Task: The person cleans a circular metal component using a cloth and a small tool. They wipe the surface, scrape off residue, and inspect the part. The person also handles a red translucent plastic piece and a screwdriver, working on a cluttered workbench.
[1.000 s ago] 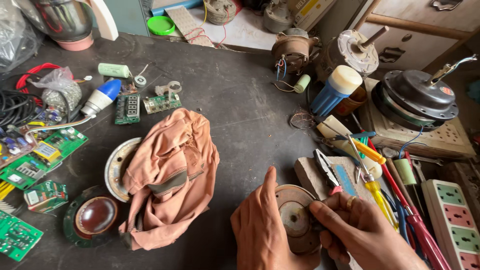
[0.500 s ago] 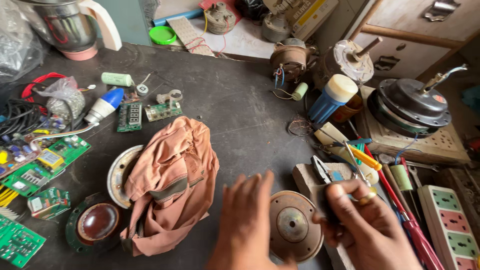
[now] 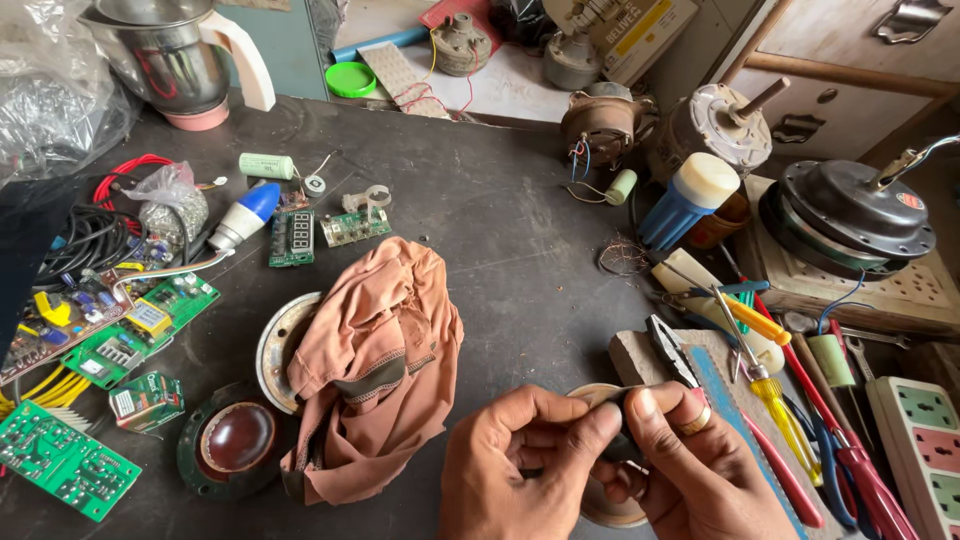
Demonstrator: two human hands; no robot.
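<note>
My left hand (image 3: 520, 470) and my right hand (image 3: 695, 470) meet at the table's front edge, fingertips pressed together over a round tan metal disc (image 3: 588, 391). Both grip the disc; only its top rim and a bit of its lower edge show. Something small and dark (image 3: 624, 430) sits between the thumbs and forefingers; what it is cannot be made out. My right hand wears a ring. An orange cloth (image 3: 370, 370) lies crumpled just left of my left hand.
Pliers (image 3: 665, 348) and several screwdrivers (image 3: 765, 335) lie on a block right of my hands, with a power strip (image 3: 925, 430) beyond. A fan motor (image 3: 850, 215) sits far right. Circuit boards (image 3: 60, 460), wires and a dark round cover (image 3: 230, 445) fill the left.
The disc lay flat and open to view between my hands; now both hands have closed over it and the fingertips pinch together at its top. The view has shifted slightly.
</note>
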